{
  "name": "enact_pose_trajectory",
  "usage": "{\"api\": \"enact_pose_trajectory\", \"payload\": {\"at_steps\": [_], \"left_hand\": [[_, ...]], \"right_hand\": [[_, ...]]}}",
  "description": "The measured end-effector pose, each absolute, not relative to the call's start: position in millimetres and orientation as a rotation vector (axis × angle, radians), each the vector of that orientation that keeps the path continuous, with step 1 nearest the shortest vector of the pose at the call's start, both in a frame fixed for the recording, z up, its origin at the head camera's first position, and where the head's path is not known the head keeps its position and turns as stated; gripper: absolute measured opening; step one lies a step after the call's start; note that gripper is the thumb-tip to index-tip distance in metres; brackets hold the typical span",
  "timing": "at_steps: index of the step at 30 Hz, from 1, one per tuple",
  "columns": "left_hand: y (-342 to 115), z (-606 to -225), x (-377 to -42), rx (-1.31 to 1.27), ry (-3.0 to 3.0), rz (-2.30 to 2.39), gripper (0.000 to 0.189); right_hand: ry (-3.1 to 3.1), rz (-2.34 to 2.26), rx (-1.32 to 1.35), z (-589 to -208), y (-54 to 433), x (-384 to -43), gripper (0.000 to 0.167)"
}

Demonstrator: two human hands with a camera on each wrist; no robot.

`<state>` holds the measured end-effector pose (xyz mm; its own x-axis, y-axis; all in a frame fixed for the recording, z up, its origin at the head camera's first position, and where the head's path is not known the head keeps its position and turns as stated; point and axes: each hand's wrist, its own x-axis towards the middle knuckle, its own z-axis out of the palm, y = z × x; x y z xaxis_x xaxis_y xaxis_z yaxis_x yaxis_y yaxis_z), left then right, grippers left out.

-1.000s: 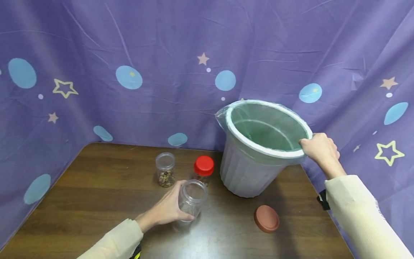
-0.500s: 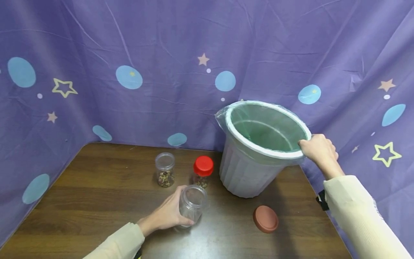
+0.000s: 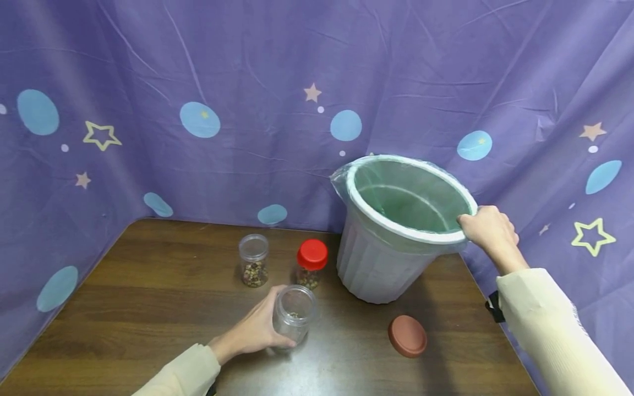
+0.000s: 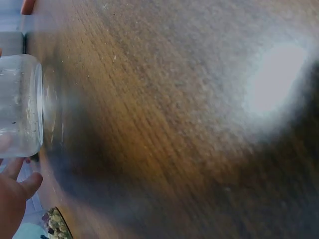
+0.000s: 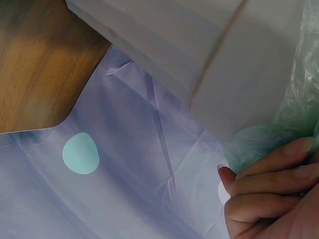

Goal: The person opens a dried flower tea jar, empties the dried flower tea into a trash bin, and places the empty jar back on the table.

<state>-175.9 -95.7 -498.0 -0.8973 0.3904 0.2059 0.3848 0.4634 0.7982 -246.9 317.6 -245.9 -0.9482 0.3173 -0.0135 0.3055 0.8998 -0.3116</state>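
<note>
In the head view my left hand (image 3: 255,327) grips a clear, lidless plastic jar (image 3: 296,308) from its left side, with a few small bits showing inside. The left wrist view has the jar (image 4: 20,107) with its base close over the wooden table. My right hand (image 3: 490,234) holds the right rim of a grey ribbed trash bin (image 3: 376,269), which is tilted. A clear green liner bag covers that rim; in the right wrist view the fingers (image 5: 269,184) press against the liner (image 5: 254,142).
Behind the left hand stands a clear-lidded jar (image 3: 253,261) partly filled with mixed dried bits. A red-lidded jar (image 3: 312,258) with similar contents is beside the bin. A round reddish-brown lid (image 3: 408,335) lies on the table (image 3: 148,308). Purple curtain (image 3: 247,82) hangs around the back and sides.
My left hand has lowered the clear jar slightly toward the near side, and the red-lidded jar behind it shows more. The right hand and the bin have stayed in place.
</note>
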Motion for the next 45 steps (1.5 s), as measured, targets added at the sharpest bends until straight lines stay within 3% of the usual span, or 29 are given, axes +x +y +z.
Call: {"api": "enact_pose_trajectory", "payload": {"at_steps": [7, 27, 45], "left_hand": [[-100.6, -500.9, -176.1, 0.799, 2.698, 1.441, 0.108], [-101.9, -506.9, -174.7, 0.616, 2.703, 1.432, 0.112], [-105.9, -507.0, -173.4, 0.690, 2.619, 1.471, 0.114]], "right_hand": [[-3.034, 0.485, -0.484, -245.5, 320.1, -246.4, 0.040], [-3.025, 0.515, -0.374, -245.5, 322.9, -248.0, 0.040], [-2.958, 0.591, -0.297, -250.7, 325.1, -245.7, 0.030]]}}
